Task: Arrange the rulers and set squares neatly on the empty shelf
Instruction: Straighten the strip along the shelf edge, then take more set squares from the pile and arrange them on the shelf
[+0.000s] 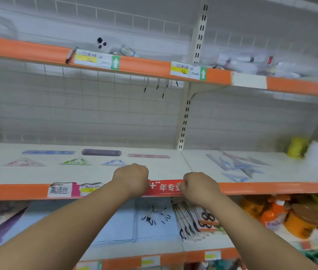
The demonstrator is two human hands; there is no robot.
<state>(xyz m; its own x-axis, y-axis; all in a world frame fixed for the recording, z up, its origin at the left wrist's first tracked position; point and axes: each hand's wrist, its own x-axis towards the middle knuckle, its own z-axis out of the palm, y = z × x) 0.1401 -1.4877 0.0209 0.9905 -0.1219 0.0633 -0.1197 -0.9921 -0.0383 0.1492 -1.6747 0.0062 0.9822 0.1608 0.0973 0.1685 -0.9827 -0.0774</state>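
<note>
White shelf (pixel 76 174) holds on its left part three rulers (pixel 101 152) behind and three set squares (pixel 75 161) in front, orderly; the jumbled heap (pixel 238 166) at right is still to arrange. Left hand (pixel 132 180) and right hand (pixel 199 188) are clenched at the red label strip (pixel 164 188); whether they grip it, I cannot tell.

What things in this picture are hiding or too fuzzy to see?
All in the head view:
- The fingers of the left hand and the right hand curl away behind the backs of the hands, so whether they hold anything is hidden.
- The red label between them is partly covered by both hands.
- The heap of rulers and set squares is blurred, so it cannot be counted.
- Up top, the price tags are too blurred to read.
</note>
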